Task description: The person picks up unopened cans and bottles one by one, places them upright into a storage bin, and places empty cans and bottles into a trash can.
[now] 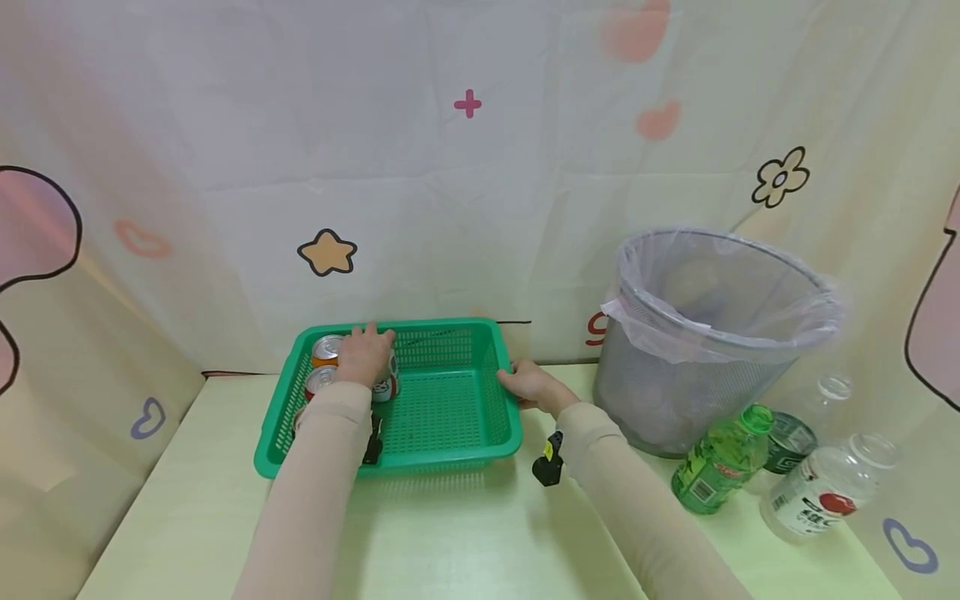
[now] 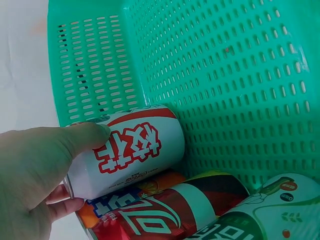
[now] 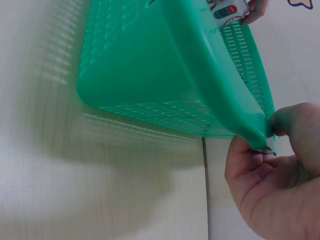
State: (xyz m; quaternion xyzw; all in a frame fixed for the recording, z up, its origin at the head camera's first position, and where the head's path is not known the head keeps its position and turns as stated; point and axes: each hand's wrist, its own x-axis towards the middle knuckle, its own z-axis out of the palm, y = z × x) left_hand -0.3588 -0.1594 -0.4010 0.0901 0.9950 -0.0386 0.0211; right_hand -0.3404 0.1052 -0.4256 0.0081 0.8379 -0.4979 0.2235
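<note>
My left fingers (image 2: 67, 206) hold the white can (image 2: 132, 155) in a thumb-opposed grip; the thumb lies across the printed side. The can is inside the green basket (image 1: 450, 463). My right fingers (image 3: 242, 157) pinch the basket's rim, right of the left fingers. Directly left of the left fingers stand the orange can (image 2: 170, 181) and the red can (image 2: 160, 220); a white-and-green can (image 2: 280, 205) is nearer my body. Whether the white can bears on the basket floor, I cannot tell.

Caution, slip: the can's smooth wall may slide under the thumb if pressure is uneven.
Caution, toppling: the cans beside the left fingers may fall if the held can swings left against them.
Caution, shift: a pull by the right fingers may drag the basket across the desk (image 1: 450, 542) and jolt every can.
Caution, collision: the wire bin (image 1: 675, 392) and green bottle (image 1: 723, 467) stand right of the right fingers; a wide rightward sweep may strike them.
</note>
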